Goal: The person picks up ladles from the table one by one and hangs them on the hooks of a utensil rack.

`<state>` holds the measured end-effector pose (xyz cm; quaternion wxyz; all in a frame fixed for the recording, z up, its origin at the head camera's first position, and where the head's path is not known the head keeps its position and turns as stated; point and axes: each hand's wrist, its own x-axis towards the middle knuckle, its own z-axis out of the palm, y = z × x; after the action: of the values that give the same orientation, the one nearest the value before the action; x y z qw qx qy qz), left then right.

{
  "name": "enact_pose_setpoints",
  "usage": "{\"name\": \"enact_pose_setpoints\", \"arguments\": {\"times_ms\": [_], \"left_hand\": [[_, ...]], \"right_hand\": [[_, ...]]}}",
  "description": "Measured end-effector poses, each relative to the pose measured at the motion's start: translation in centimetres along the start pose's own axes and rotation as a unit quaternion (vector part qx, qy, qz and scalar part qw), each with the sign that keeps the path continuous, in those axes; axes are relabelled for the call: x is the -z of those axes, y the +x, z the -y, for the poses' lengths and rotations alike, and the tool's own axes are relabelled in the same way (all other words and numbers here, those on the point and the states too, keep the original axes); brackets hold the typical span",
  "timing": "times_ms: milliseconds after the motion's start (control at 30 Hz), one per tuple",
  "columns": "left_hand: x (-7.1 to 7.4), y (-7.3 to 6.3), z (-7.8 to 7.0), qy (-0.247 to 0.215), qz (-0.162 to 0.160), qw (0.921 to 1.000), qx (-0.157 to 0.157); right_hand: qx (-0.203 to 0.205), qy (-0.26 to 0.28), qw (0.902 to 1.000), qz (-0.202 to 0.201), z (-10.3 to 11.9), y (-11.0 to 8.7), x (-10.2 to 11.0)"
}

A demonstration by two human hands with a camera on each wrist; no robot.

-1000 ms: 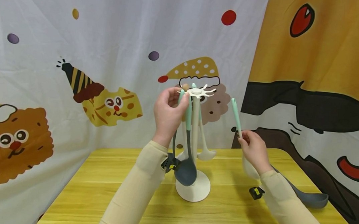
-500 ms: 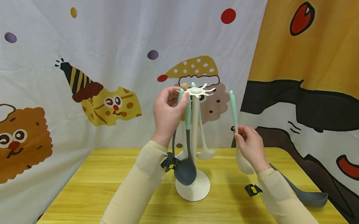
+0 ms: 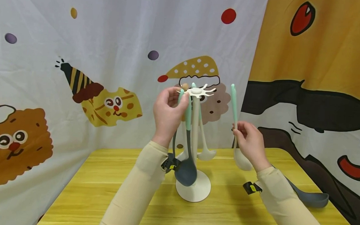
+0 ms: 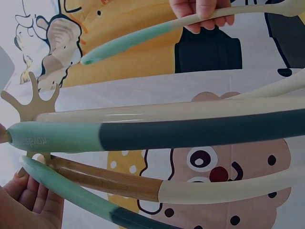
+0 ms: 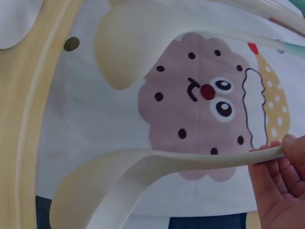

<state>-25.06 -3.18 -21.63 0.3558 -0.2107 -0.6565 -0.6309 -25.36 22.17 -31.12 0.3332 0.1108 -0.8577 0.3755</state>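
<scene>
A cream ladle [image 3: 242, 160] with a mint handle stands nearly upright, bowl down, in my right hand [image 3: 251, 142]. Its thin neck is pinched between thumb and fingers, as the right wrist view also shows. My left hand [image 3: 169, 112] grips the top of a cream utensil rack [image 3: 196, 90] at its left-hand prongs. Hanging there close to these fingers are a dark grey ladle [image 3: 186, 173] with a mint handle, a second dark utensil [image 4: 66, 183], and a cream one with a wooden handle [image 4: 109, 179]. Another cream ladle [image 3: 207, 154] hangs behind the post.
The rack's round base [image 3: 193, 193] rests on a wood-grain table [image 3: 128, 197]. At the right lies a dark grey ladle [image 3: 313, 200], partly behind my right sleeve. A printed curtain [image 3: 117, 29] hangs behind the table. Bare prongs show on the rack's right side.
My right hand has moved up and a little left, bringing the cream ladle closer to the rack and more upright. The left hand keeps its place on the rack.
</scene>
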Motion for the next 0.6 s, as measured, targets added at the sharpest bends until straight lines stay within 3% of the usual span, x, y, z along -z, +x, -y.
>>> {"name": "enact_pose_setpoints", "arguments": {"times_ms": [600], "left_hand": [[0.0,-0.1,0.0,-0.004,-0.001,1.0000,0.002]], "right_hand": [[0.043,0.030,0.9986,-0.003,2.2,0.0,-0.7]]}}
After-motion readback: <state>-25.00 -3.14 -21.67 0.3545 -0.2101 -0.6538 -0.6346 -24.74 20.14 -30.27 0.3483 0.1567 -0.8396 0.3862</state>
